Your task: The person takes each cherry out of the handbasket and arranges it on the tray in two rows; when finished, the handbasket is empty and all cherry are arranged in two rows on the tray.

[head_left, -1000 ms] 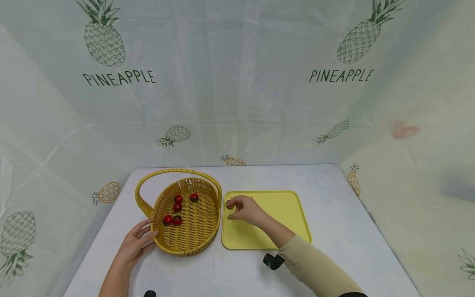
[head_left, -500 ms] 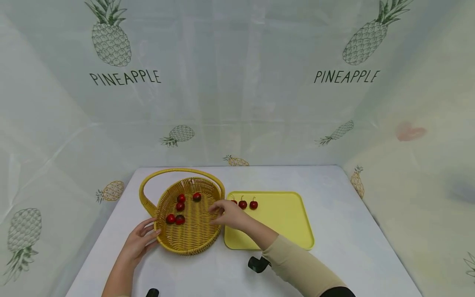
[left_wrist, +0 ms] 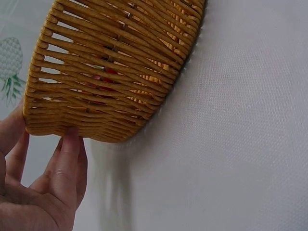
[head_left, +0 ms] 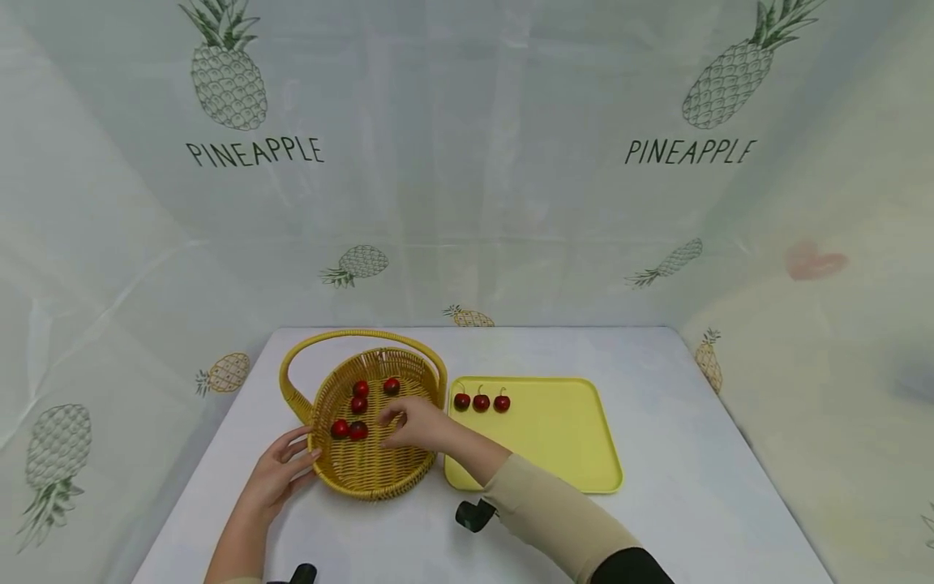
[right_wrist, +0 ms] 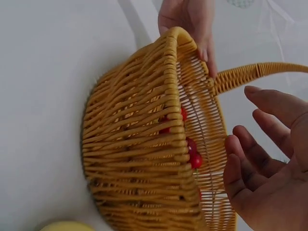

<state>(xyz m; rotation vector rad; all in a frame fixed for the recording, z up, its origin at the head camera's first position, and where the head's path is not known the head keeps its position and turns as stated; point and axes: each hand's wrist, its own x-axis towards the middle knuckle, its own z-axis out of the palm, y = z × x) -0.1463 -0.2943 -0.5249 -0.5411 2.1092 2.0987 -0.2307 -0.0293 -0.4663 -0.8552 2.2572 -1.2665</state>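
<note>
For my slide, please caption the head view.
Left hand holding a wicker basket of cherries, right hand over it, three more cherries on a yellow tray.

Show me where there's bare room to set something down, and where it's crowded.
Free: the yellow tray right of its three cherries; the white table right of the tray. Crowded: the basket, with five red fruits, the right hand over it and the left hand at its left rim.

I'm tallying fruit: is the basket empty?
Not empty: the head view shows five cherries inside the basket; the right hand hides part of its floor.
</note>
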